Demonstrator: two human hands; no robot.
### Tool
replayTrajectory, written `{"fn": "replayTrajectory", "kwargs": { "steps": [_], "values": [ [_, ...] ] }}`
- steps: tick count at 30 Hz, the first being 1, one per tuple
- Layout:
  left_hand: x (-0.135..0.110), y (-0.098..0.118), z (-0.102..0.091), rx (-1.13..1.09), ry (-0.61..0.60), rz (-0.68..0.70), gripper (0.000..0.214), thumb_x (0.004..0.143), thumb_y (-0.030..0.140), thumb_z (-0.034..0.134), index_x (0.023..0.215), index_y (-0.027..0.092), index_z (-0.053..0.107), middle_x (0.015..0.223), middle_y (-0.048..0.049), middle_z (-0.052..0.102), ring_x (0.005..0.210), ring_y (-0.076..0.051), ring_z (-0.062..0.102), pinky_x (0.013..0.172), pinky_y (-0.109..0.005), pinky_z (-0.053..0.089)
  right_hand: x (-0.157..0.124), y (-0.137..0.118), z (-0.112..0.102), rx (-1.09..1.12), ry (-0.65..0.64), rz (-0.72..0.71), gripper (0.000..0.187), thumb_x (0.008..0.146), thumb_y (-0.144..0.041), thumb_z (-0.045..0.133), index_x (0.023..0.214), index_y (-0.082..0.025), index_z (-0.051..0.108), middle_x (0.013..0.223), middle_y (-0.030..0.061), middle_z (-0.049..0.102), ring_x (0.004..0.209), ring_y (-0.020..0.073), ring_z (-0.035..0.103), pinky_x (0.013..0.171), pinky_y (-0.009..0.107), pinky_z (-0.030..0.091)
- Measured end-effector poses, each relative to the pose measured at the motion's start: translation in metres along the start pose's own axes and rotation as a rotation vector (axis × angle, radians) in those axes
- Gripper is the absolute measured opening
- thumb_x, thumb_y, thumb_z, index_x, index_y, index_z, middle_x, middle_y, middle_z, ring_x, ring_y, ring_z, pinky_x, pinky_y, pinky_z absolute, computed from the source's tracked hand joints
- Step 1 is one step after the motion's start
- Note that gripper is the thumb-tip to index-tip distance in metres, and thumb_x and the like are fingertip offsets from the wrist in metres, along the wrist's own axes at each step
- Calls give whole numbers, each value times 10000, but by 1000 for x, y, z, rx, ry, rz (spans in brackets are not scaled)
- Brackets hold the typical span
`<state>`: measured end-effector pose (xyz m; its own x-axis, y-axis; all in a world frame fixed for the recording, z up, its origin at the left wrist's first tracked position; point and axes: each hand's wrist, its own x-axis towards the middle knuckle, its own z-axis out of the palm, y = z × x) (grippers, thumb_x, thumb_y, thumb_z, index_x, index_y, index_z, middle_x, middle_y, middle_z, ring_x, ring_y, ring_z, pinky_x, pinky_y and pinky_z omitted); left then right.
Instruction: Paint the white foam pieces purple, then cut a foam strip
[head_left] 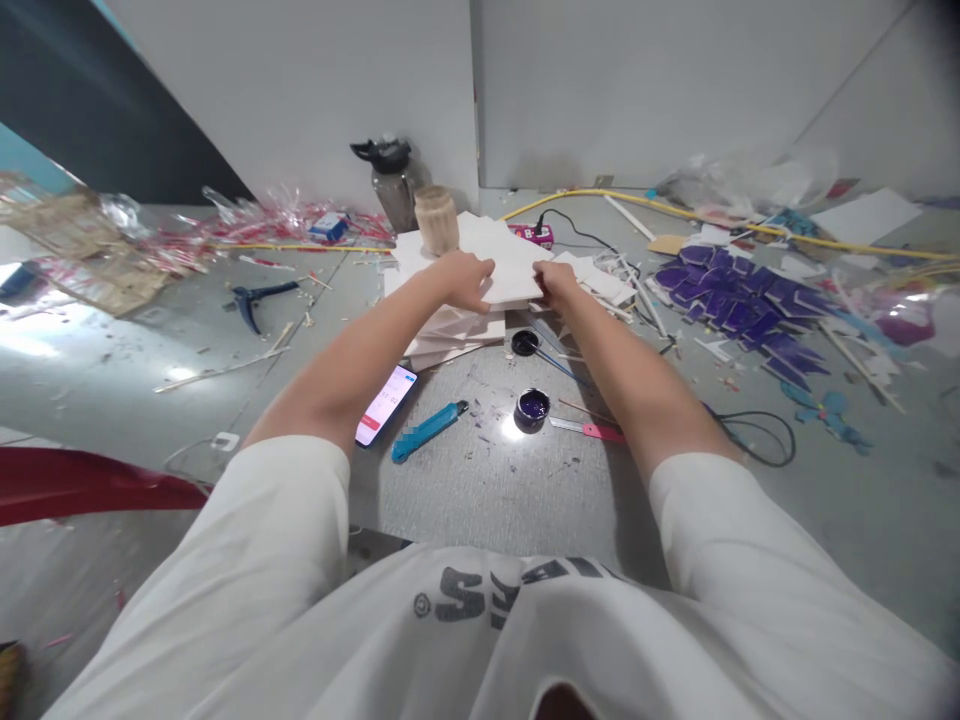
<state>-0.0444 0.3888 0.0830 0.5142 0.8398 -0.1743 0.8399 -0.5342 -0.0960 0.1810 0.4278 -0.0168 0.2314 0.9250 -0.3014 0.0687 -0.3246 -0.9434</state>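
Both arms reach forward to a white board sheet [514, 272] at the top of a loose pile of white sheets [450, 330]. My right hand [556, 284] pinches the sheet's right edge with curled fingers. On its left side, my left hand [466, 280] grips it, thumb near the front edge and fingers on top. A beige cup-like container [436, 220] stands on the pile behind my left hand. Nearer to me are an open jar of dark purple paint [532, 407], its black lid [525, 343] with a thin tool across it, and a blue utility knife [429, 432].
A lit phone [385, 404] lies left of the knife, and a pink-handled blade [589, 429] right of the jar. Behind stands a dark bottle [391, 185]. Purple-painted pieces [739, 300] spread at right, near a yellow hose [720, 225]. A dark blue tool [259, 300] lies left.
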Motion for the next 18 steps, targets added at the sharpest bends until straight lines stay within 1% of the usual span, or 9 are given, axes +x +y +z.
{"fn": "replayTrajectory", "kwargs": {
  "steps": [4,7,11,15,16,18],
  "values": [
    [-5,3,6,33,11,12,962,811,690,768,1628,205,618,1397,-216,796,1327,-493,719,1124,-526,503,6,-2,-3,-43,118,-41,484,1093,-483,757,1471,-187,691,1485,130,713,1301,272,735,1105,513,675],
    [-6,5,9,37,16,9,963,821,700,755,1631,199,618,1429,-236,781,1335,-503,717,1121,-535,499,9,0,-1,-73,176,-86,476,1096,-483,753,1466,-190,694,1484,128,714,1300,271,735,1107,513,674],
    [-6,5,9,39,17,11,967,827,713,750,1646,218,611,1440,-232,777,1341,-505,713,1126,-540,492,16,4,3,-96,210,-107,477,1096,-483,754,1465,-187,694,1477,127,717,1293,269,738,1101,512,676],
    [-8,3,9,46,19,36,919,858,719,735,1626,225,634,1383,-215,800,1312,-481,728,1111,-519,496,27,3,-1,-106,230,-142,466,1097,-485,755,1455,-193,697,1468,122,720,1273,255,741,1088,491,681],
    [-8,3,10,48,21,41,912,866,725,730,1622,223,637,1373,-215,804,1306,-474,730,1105,-512,498,30,3,-3,-105,223,-156,453,1099,-484,751,1437,-187,702,1430,118,734,1234,243,751,1059,472,689],
    [-8,4,11,54,26,50,900,879,739,721,1613,226,641,1358,-209,812,1293,-457,734,1087,-494,502,36,3,-7,-102,199,-196,395,1116,-451,714,1377,-154,721,1288,122,772,1120,242,779,964,444,704]
  ]
}}
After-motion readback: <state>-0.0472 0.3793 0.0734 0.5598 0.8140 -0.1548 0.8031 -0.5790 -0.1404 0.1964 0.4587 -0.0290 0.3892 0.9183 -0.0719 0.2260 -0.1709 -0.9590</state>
